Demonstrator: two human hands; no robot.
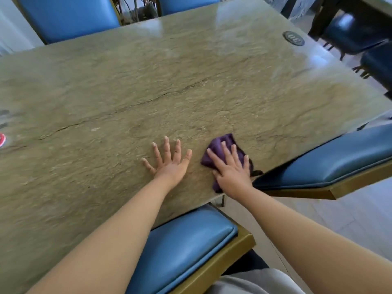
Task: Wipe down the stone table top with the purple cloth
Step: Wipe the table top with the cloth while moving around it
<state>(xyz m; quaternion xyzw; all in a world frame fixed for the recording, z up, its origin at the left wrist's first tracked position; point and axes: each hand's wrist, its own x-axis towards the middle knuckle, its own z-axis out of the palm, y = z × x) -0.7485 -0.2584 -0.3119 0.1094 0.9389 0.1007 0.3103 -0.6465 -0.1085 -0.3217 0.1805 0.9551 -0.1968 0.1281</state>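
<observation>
The stone table top (169, 85) is greenish-brown with a long dark crack across its middle. A crumpled purple cloth (220, 145) lies near the table's near right corner. My right hand (230, 166) presses flat on the cloth with straight, spread fingers, covering most of it. Just left of it, my left hand (169, 160) rests palm-down on the bare stone, fingers spread wide, not touching the cloth.
Blue padded chairs stand around the table: one tucked in below me (180, 245), one at the right edge (331, 164), two at the far side (67, 18). A dark round disc (293, 38) sits at the far right corner. A red object (2, 140) shows at the left edge.
</observation>
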